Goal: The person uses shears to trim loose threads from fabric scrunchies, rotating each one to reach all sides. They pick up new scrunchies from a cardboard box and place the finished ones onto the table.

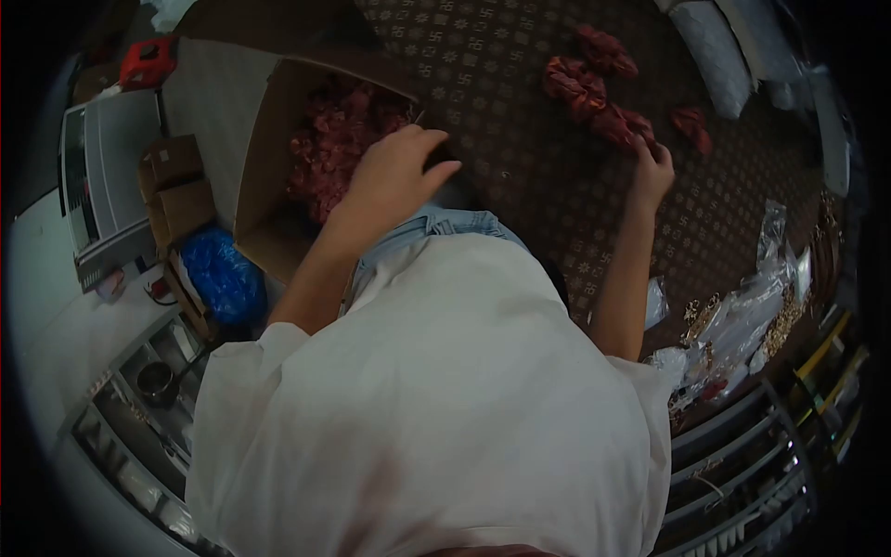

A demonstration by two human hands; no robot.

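a dark patterned cloth (520,176) covers the wide work surface, seen from above past the person's pale shirt. at its left edge stands an open cardboard box (260,176), its mouth facing up, filled with a heap of red pieces (334,139). on the cloth, up and to the right, lie a few red bundles (594,88) in a loose row running slantwise from upper left down to lower right.

the left hand (399,172) hovers over the box's right rim, palm down, fingers loosely curled; i cannot tell whether it holds anything, and the red heap lies just beyond and to the left of its knuckles. the right hand (652,172) is up on the cloth, fingers pinched on the lower end of the row of bundles, so it is much the nearer hand to them. clear plastic bags (742,316) with gold-coloured trinkets lie well apart, near the right elbow. smaller cartons (176,186) and a blue bag (223,274) sit beside the box.
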